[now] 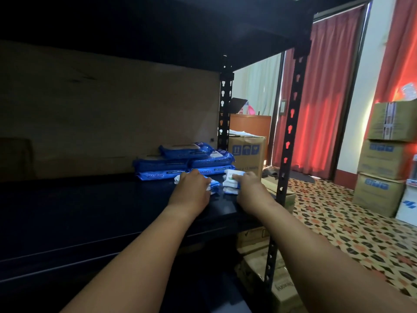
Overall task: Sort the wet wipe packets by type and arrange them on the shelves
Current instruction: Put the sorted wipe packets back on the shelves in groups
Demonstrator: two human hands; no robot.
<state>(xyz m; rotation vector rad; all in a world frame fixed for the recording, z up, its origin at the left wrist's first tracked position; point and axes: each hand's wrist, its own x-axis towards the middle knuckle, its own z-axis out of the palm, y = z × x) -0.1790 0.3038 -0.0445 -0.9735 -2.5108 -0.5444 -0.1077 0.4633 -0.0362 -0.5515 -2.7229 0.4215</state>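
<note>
Several large blue wipe packs (184,162) are stacked at the back right of a dark shelf board (94,213). In front of them lie small white-and-blue packets. My left hand (191,190) covers one small stack (214,185), fingers curled over it. My right hand (249,188) grips another small white stack (231,180) near the shelf's right edge, thumb on top. Both stacks rest on the board.
A black slotted upright (287,141) stands at the shelf's front right corner, another (224,105) at the back. Cardboard boxes (383,159) are piled at the right on a patterned floor (338,222). More boxes (270,267) sit below the shelf.
</note>
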